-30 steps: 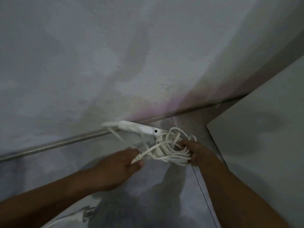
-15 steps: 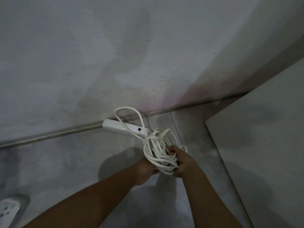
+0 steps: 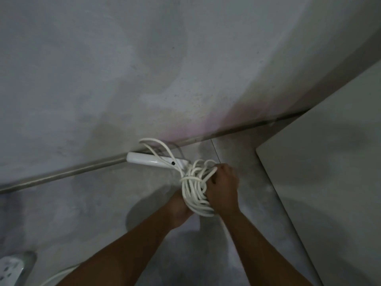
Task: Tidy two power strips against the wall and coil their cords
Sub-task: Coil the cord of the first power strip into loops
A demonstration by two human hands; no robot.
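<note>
Grips the coiled cord (image 3: 192,188) at centre with the right hand (image 3: 222,187), fingers curled round the loops; left hand (image 3: 179,211) touching the bundle at 7 o'clock, fingers hidden, hold not discernible. Trails one loop toward 11 o'clock over the white power strip (image 3: 147,161) lying against the wall (image 3: 123,79). Flanked by a pale panel (image 3: 329,182) at 3 o'clock and a second power strip (image 3: 9,269) at 8 o'clock.
</note>
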